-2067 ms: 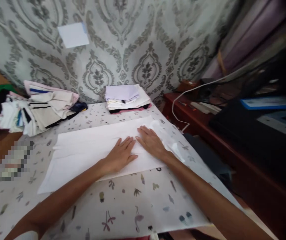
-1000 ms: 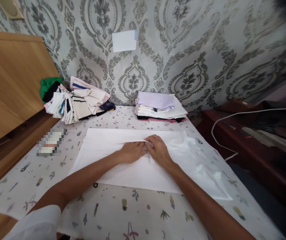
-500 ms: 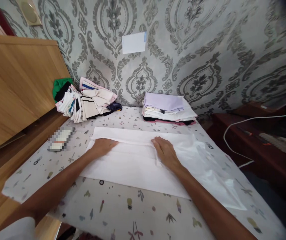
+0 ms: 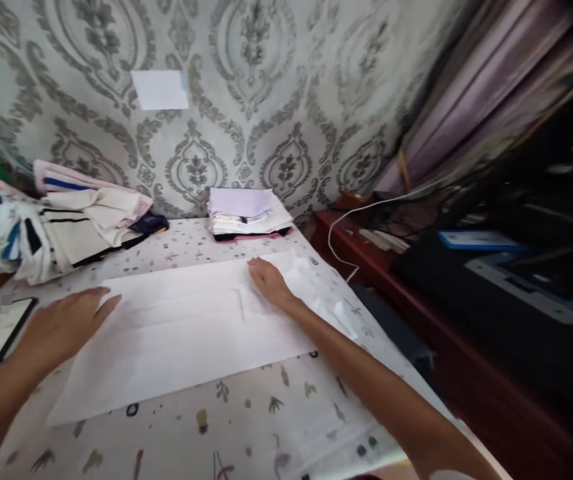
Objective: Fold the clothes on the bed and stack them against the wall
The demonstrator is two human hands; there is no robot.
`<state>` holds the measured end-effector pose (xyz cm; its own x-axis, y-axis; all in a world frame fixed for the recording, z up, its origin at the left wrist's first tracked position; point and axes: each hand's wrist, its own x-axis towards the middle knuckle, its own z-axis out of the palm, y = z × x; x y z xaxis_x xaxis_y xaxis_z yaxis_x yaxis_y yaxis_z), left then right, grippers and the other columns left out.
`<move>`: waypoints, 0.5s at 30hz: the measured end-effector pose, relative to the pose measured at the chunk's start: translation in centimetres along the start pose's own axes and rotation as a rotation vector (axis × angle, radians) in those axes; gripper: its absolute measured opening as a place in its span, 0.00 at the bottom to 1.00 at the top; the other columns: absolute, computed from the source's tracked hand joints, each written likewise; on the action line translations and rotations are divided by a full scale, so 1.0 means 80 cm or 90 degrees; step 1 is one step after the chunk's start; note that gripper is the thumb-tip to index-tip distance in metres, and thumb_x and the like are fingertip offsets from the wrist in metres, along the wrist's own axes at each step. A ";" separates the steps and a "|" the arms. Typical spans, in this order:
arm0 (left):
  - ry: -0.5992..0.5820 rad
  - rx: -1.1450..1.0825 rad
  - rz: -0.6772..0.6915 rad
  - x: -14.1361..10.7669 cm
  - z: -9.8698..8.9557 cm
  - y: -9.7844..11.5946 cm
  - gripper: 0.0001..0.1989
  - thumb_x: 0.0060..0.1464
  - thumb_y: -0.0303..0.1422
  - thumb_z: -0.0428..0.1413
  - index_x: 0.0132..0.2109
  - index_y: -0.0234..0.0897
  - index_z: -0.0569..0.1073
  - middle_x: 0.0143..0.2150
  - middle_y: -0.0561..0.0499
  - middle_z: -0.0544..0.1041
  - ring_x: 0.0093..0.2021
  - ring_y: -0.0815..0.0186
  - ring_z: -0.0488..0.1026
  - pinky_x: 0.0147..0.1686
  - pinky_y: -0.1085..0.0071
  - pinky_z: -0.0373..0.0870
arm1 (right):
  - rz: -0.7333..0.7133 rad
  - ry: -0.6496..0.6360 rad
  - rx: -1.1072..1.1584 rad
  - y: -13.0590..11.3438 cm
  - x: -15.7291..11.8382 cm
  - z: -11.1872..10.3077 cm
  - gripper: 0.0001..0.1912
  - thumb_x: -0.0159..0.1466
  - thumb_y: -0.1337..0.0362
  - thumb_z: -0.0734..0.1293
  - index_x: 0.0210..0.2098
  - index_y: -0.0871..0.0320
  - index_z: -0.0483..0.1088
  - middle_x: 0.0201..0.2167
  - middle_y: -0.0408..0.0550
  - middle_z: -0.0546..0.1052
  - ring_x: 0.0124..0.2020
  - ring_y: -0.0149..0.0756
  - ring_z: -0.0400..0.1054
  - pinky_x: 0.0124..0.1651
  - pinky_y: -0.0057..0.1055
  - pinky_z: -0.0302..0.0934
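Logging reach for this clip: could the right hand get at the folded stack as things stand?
Probably yes: nothing stands between the right hand and the folded stack beyond the white cloth.

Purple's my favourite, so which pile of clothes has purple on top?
The neat stack, right of the messy pile. It's pale purple on top; the messy pile shows mostly white and cream.

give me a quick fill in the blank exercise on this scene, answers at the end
The cloth under the right hand is coloured ____.
The top piece of the stack is light ____.
In the picture, the clothes pile lies to the stack's ____.
The left hand is ____ from the stack than the right.

Answers: white; purple; left; farther.
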<state>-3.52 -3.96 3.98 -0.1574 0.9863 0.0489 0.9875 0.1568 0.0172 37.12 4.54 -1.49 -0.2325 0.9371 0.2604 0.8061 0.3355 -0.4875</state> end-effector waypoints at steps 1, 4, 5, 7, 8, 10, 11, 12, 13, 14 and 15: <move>0.038 -0.033 0.044 0.007 0.007 0.018 0.34 0.60 0.54 0.38 0.62 0.43 0.71 0.62 0.45 0.73 0.62 0.44 0.68 0.57 0.47 0.66 | 0.019 -0.001 -0.032 0.005 0.003 -0.006 0.25 0.72 0.59 0.52 0.60 0.63 0.68 0.62 0.58 0.71 0.68 0.45 0.57 0.68 0.42 0.51; 0.046 -0.074 0.141 0.028 0.040 0.064 0.37 0.62 0.49 0.37 0.70 0.30 0.59 0.71 0.41 0.60 0.71 0.50 0.57 0.65 0.52 0.58 | 0.074 -0.043 -0.131 0.025 0.009 -0.022 0.27 0.73 0.59 0.51 0.66 0.65 0.61 0.68 0.59 0.63 0.72 0.42 0.49 0.71 0.39 0.45; 0.024 -0.064 0.153 0.034 0.052 0.071 0.38 0.62 0.48 0.37 0.70 0.27 0.58 0.72 0.39 0.59 0.72 0.50 0.54 0.66 0.52 0.56 | 0.095 -0.066 -0.160 0.033 0.010 -0.027 0.28 0.74 0.58 0.51 0.67 0.66 0.59 0.69 0.59 0.60 0.72 0.41 0.48 0.72 0.39 0.43; -0.010 -0.033 0.153 0.043 0.075 0.071 0.38 0.62 0.47 0.38 0.70 0.25 0.58 0.72 0.37 0.57 0.73 0.51 0.51 0.67 0.50 0.53 | 0.141 -0.104 -0.201 0.051 0.012 -0.034 0.30 0.74 0.57 0.51 0.68 0.69 0.56 0.71 0.62 0.55 0.73 0.43 0.44 0.72 0.41 0.40; -0.013 -0.020 0.145 0.046 0.082 0.066 0.38 0.62 0.47 0.37 0.70 0.25 0.58 0.73 0.37 0.56 0.73 0.51 0.50 0.67 0.49 0.52 | 0.163 -0.114 -0.214 0.060 0.012 -0.036 0.31 0.74 0.56 0.51 0.69 0.70 0.55 0.72 0.63 0.53 0.73 0.45 0.43 0.72 0.43 0.38; -0.010 -0.005 0.128 0.048 0.089 0.055 0.39 0.62 0.48 0.37 0.70 0.25 0.57 0.73 0.36 0.54 0.74 0.51 0.48 0.68 0.49 0.51 | 0.193 -0.123 -0.229 0.076 0.014 -0.038 0.33 0.74 0.55 0.50 0.70 0.72 0.52 0.72 0.64 0.50 0.74 0.46 0.40 0.73 0.46 0.36; -0.015 -0.002 0.121 0.047 0.089 0.051 0.39 0.63 0.49 0.36 0.71 0.25 0.56 0.74 0.36 0.53 0.74 0.52 0.47 0.68 0.49 0.50 | 0.204 -0.128 -0.235 0.081 0.014 -0.038 0.33 0.74 0.54 0.49 0.71 0.71 0.51 0.73 0.63 0.49 0.74 0.46 0.39 0.73 0.46 0.35; -0.024 -0.001 0.117 0.046 0.088 0.049 0.39 0.63 0.49 0.36 0.71 0.24 0.55 0.74 0.36 0.51 0.74 0.52 0.46 0.68 0.49 0.49 | 0.213 -0.132 -0.241 0.085 0.015 -0.037 0.34 0.74 0.53 0.49 0.71 0.69 0.49 0.73 0.61 0.48 0.75 0.45 0.37 0.73 0.47 0.34; -0.034 -0.002 0.114 0.045 0.085 0.048 0.40 0.63 0.49 0.36 0.71 0.24 0.54 0.74 0.37 0.51 0.75 0.52 0.45 0.69 0.49 0.49 | 0.222 -0.134 -0.243 0.088 0.016 -0.036 0.34 0.74 0.52 0.48 0.72 0.68 0.48 0.74 0.59 0.47 0.75 0.44 0.37 0.73 0.48 0.33; -0.043 -0.006 0.111 0.044 0.083 0.049 0.40 0.63 0.50 0.36 0.71 0.24 0.53 0.74 0.37 0.50 0.75 0.53 0.44 0.69 0.50 0.48 | 0.228 -0.137 -0.241 0.089 0.017 -0.035 0.35 0.74 0.51 0.48 0.72 0.67 0.48 0.74 0.58 0.46 0.75 0.44 0.36 0.73 0.49 0.33; -0.048 -0.014 0.109 0.043 0.081 0.051 0.40 0.64 0.50 0.37 0.71 0.23 0.53 0.75 0.37 0.49 0.75 0.53 0.44 0.70 0.50 0.46 | 0.233 -0.136 -0.238 0.090 0.017 -0.034 0.35 0.74 0.51 0.48 0.72 0.67 0.48 0.74 0.58 0.46 0.75 0.43 0.36 0.73 0.50 0.33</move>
<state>0.03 0.43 -2.26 0.0144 0.9996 -0.0223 0.9992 -0.0135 0.0374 44.10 7.97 -2.42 0.0244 0.9977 -0.0638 0.9838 -0.0353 -0.1756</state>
